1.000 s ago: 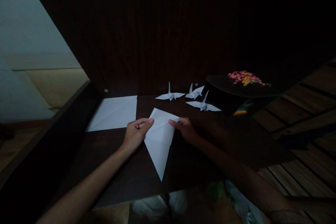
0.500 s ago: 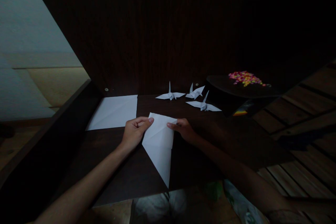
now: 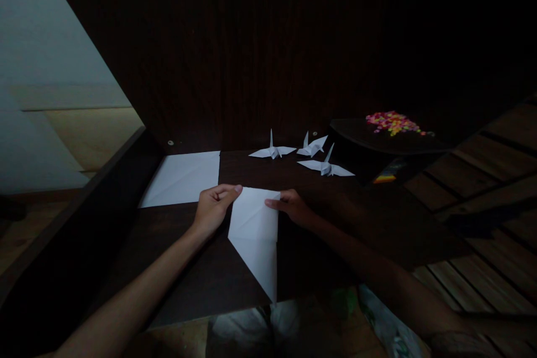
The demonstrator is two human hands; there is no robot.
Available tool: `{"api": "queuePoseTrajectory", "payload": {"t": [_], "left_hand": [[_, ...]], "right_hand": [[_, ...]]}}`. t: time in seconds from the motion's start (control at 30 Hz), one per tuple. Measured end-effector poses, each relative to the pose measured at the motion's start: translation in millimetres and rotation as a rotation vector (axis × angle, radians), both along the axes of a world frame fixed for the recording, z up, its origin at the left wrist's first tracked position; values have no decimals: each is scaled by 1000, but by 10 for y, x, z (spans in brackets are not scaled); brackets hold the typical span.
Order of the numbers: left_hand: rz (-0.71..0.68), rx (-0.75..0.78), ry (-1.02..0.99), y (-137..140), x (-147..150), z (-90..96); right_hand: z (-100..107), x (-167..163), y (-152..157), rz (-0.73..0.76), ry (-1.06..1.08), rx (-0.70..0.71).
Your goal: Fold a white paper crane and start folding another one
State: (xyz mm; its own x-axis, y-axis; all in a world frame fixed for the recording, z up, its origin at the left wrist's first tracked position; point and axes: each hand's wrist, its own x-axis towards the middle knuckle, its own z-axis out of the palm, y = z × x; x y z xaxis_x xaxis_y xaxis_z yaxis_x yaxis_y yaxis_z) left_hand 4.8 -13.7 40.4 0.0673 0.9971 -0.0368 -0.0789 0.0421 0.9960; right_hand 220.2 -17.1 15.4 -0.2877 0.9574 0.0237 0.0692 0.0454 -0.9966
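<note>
A partly folded sheet of white paper [image 3: 254, 229] hangs between my two hands, its pointed end toward me at the desk's front edge. My left hand [image 3: 213, 204] pinches its upper left corner between thumb and fingers. At the upper right corner, my right hand [image 3: 295, 208] grips the paper with the thumb on top and the fingers behind, mostly hidden. Creases cross the paper's face. Beyond my hands stand three white paper cranes: one on the left [image 3: 273, 151], one at the back right [image 3: 312, 149] and one nearer on the right [image 3: 326, 168].
Flat white paper [image 3: 180, 179] with a diagonal crease lies on the dark desk [image 3: 168, 268], left of my hands. Small pink, red and yellow pieces [image 3: 394, 123] are heaped on a dark raised shelf [image 3: 356, 137] to the right. A dark panel [image 3: 235, 56] rises behind.
The folded paper has turned slightly, so its pointed end has swung a little to the right. Both hands keep their hold, the left having shifted slightly left.
</note>
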Motion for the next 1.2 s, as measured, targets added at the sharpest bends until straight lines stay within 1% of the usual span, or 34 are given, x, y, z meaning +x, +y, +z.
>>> {"api": "queuePoseTrajectory", "payload": {"t": [0.13, 0.23, 0.4, 0.6, 0.67, 0.73, 0.8, 0.83, 0.93, 1.13, 1.2], "left_hand": [[4, 24, 33, 13, -5, -12], [-25, 37, 37, 36, -5, -30], [-82, -22, -17, 89, -6, -92], [-98, -73, -47, 91, 12, -145], [-156, -135, -67, 80, 23, -154], [-255, -194, -62, 70, 31, -162], [-321, -218, -43, 62, 37, -167], [-328, -216, -32, 58, 39, -167], [-284, -180, 0, 46, 42, -152], [-202, -37, 126, 0, 53, -90], [-185, 20, 131, -22, 70, -76]], "right_hand": [[1, -14, 13, -39, 6, -21], [22, -21, 39, -82, 40, -63], [54, 4, 97, -142, 96, -172], [43, 39, 123, -188, 75, -130], [35, 30, 124, -203, 104, -125], [33, 16, 121, -219, 131, -117], [42, 0, 112, -242, 138, -92], [50, -8, 106, -255, 138, -77], [73, -30, 84, -299, 124, -38], [80, -57, 61, -346, 111, -15], [81, -57, 60, -348, 112, -11]]}}
